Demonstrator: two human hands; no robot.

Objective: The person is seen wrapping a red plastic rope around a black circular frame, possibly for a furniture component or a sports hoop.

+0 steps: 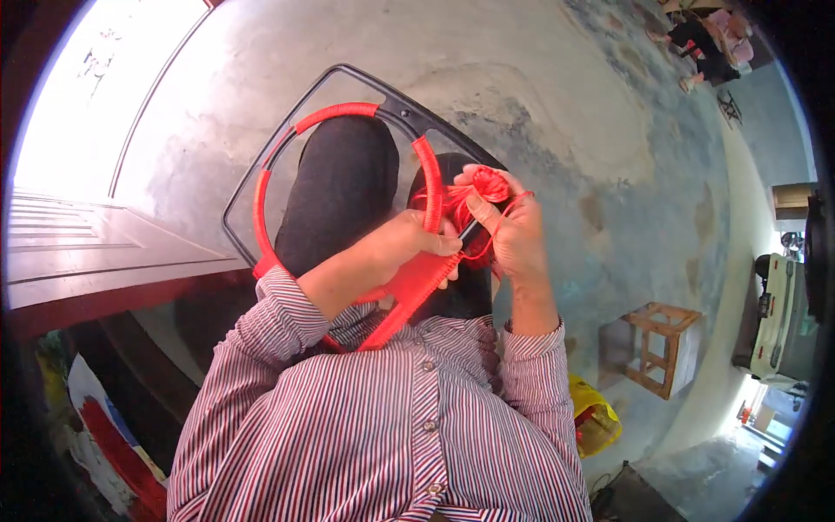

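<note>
Hoop (429, 174), black with red cord wrapping over most of its rim, is held above the lap over dark-trousered knees. Its near right side is gripped by the left hand (410, 244), fingers closed on the red work. A loose bundle of red cord (489, 184) is clasped in the right hand (519, 239), just beside the hoop. Behind the hoop, a black frame (407, 114) is seen. Farther right, a wooden stool (675, 348) and a yellow bag (598, 419) are noted.
</note>
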